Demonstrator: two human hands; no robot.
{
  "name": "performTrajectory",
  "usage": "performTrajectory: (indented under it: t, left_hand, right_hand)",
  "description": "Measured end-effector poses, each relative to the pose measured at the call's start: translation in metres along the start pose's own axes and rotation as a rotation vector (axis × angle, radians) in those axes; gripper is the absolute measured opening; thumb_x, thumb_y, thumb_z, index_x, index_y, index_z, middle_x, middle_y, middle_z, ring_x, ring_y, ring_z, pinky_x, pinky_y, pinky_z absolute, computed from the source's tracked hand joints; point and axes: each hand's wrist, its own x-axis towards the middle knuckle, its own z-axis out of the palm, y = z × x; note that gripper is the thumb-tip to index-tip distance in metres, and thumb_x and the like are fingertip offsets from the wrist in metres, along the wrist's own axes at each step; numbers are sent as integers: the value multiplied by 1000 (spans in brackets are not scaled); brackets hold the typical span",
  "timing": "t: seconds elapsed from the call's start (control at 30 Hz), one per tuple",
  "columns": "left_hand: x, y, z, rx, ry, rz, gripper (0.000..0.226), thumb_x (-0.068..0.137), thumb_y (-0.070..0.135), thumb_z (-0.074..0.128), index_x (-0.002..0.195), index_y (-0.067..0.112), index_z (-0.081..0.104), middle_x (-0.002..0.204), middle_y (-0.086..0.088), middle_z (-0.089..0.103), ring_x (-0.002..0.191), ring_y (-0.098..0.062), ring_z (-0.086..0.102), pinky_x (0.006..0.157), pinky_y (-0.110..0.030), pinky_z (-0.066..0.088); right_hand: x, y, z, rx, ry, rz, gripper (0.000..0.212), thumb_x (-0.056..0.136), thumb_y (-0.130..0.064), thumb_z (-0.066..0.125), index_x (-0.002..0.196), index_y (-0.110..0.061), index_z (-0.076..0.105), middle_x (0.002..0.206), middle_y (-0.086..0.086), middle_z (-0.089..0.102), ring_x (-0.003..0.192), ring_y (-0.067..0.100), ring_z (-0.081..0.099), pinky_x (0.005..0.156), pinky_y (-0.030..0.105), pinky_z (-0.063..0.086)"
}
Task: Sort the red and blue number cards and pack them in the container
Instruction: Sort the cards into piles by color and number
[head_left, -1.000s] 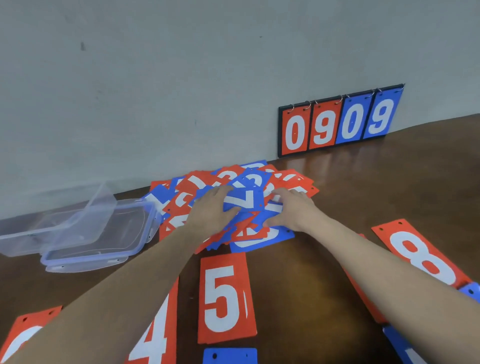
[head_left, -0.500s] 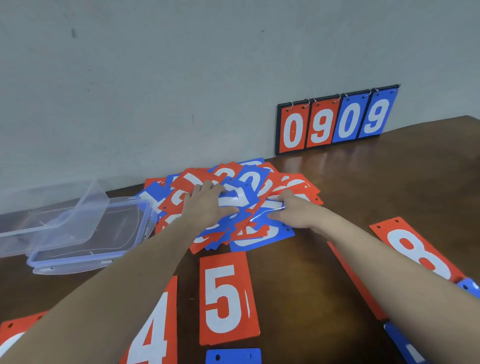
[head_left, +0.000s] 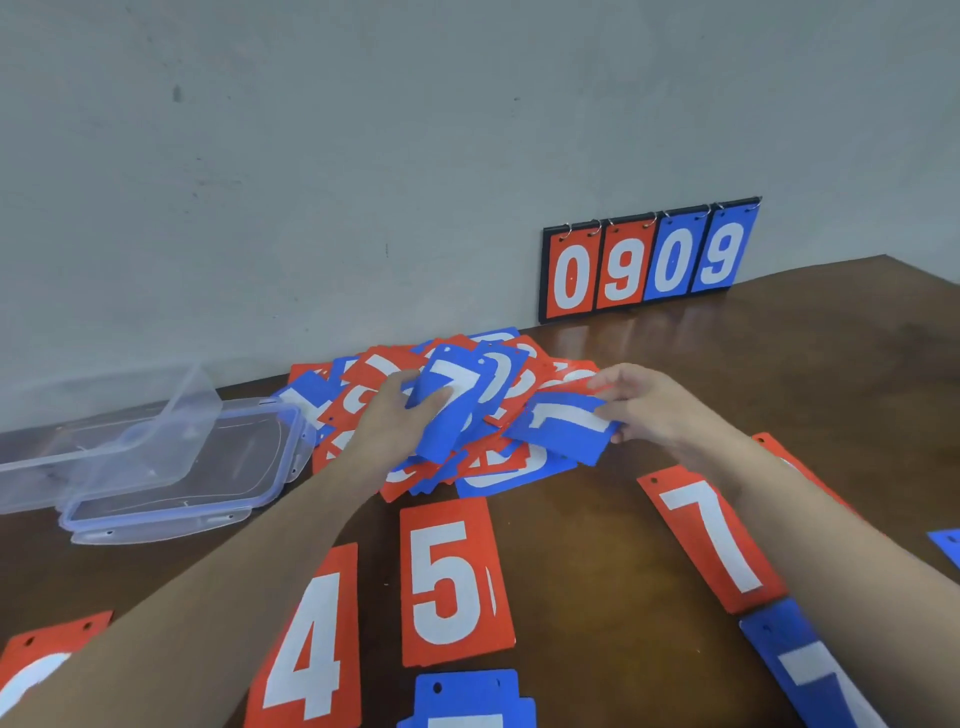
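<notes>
My left hand: grips one blue 7 card, lifted off the pile.
My right hand: pinches one blue card by its edge.
Pile: mixed red and blue cards, 12 o'clock from me; count unclear.
Red cards laid singly: three readable, 4, 5, 7.
Container: one, clear, on its lid, 10 o'clock on the tabletop.
Scoreboard: one, four digits, 1 o'clock.

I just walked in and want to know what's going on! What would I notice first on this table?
First, the big jumbled pile of red and blue number cards at the back of the table, with both hands in it: the left hand lifts a blue 7 card, and the right hand pinches another blue card. Behind, a scoreboard reading 0909 leans on the wall.
</notes>
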Motion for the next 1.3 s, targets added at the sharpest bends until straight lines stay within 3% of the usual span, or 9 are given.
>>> performTrajectory:
  t: [0.13, 0.23, 0.33, 0.47, 0.63, 0.73, 0.97, 1.13, 1.3]
  left_hand:
    - [-27, -2, -6, -151, 25, 3, 42, 100, 39, 57, 140, 25, 50, 129, 5, 53, 97, 0, 56, 57, -9, 45]
    - [-46, -5, -8, -239, 30, -21, 41, 99, 35, 60, 138, 28, 52, 134, 5, 56, 111, -7, 60, 52, -8, 49]
    - [-66, -8, -8, -280, 23, -73, 36, 97, 34, 63, 132, 30, 54, 127, 8, 58, 102, -8, 66, 57, -19, 56]
    - [-95, -14, -8, -330, 1, -90, 27, 96, 29, 64, 121, 29, 53, 111, 18, 56, 94, -7, 68, 55, -21, 57]
    - [-131, -30, -27, -438, 2, -159, 29, 94, 24, 68, 118, 29, 51, 118, 4, 70, 100, -14, 73, 77, -41, 62]
    - [-153, -42, -50, -519, 49, -131, 36, 95, 17, 66, 122, 32, 48, 113, 5, 73, 101, -15, 73, 79, -42, 60]
    - [-191, -76, -99, -549, 151, -133, 49, 98, 11, 60, 138, 35, 44, 111, 10, 73, 103, -16, 72, 69, -35, 60]
    - [-199, -68, -86, -566, 105, -187, 41, 101, 17, 57, 130, 43, 46, 109, 6, 74, 93, -17, 75, 63, -35, 61]
    - [-188, -29, -38, -600, -17, -179, 35, 104, 19, 52, 130, 42, 46, 109, 5, 74, 91, -16, 75, 69, -37, 62]
  right_hand:
    - [-35, 8, -17, 103, 33, -11, 34, 95, 3, 56, 117, -19, 70, 109, 4, 73, 84, 16, 69, 66, 28, 58]
    - [-56, 15, -17, 184, 93, -10, 36, 95, 3, 57, 119, -21, 70, 116, -1, 72, 98, 21, 71, 75, 34, 61]
    - [-78, 18, -9, 235, 162, -20, 33, 95, -2, 59, 118, -23, 72, 113, -5, 73, 99, 17, 71, 76, 30, 57]
    - [-104, 22, 10, 348, 228, -57, 19, 94, -13, 67, 104, -26, 77, 100, -9, 77, 89, 9, 73, 71, 24, 57]
    - [-125, 33, 43, 407, 147, -53, 41, 92, -2, 66, 124, -27, 64, 97, 2, 71, 93, 15, 73, 70, 32, 58]
    - [-133, 35, 65, 429, 16, -16, 58, 91, 4, 65, 132, -35, 51, 104, 1, 73, 98, 18, 73, 75, 39, 59]
    - [-146, 29, 99, 449, 3, 61, 21, 99, -10, 56, 115, -20, 66, 109, 1, 75, 97, 21, 74, 77, 39, 57]
    - [-157, 28, 100, 426, 66, 49, 15, 102, -19, 53, 105, -20, 68, 96, -4, 77, 82, 12, 75, 62, 26, 51]
    - [-171, 43, 65, 401, 143, 48, 12, 100, -17, 58, 112, -20, 62, 99, -5, 77, 86, 13, 75, 70, 30, 54]
